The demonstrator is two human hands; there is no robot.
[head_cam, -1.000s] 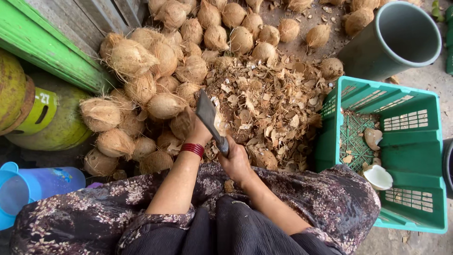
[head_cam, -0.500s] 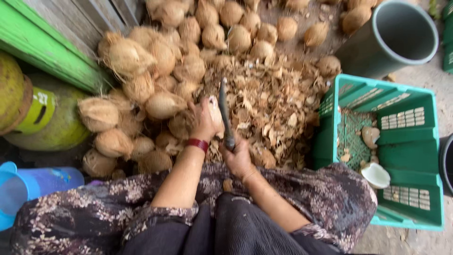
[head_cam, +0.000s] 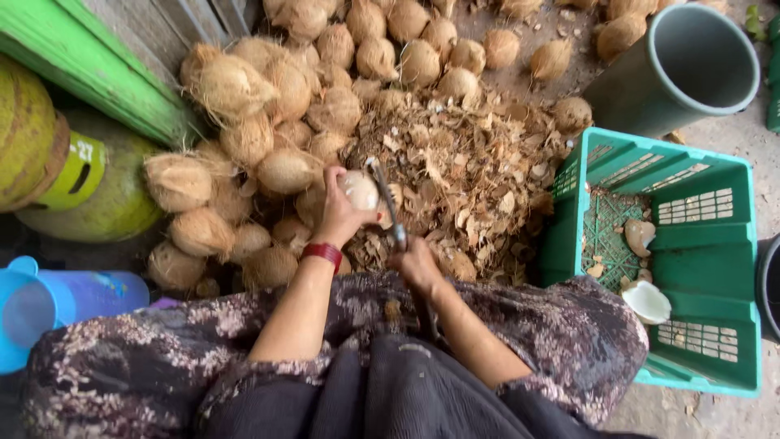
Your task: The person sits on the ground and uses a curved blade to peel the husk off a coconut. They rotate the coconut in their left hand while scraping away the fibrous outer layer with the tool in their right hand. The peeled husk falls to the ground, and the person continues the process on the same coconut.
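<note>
Gripping is applied by both hands: a pale, partly husked coconut (head_cam: 360,191) is clasped in the left hand (head_cam: 341,213), and the handle of a cleaver (head_cam: 387,200) is enclosed by the right hand (head_cam: 416,264). The blade is set against the coconut, just above the husk-chip pile (head_cam: 463,175), left of the green crate (head_cam: 715,268).

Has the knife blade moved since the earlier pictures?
Yes. The knife blade has dropped from upright onto the coconut in the left hand, against the fixed husk pile.
</note>
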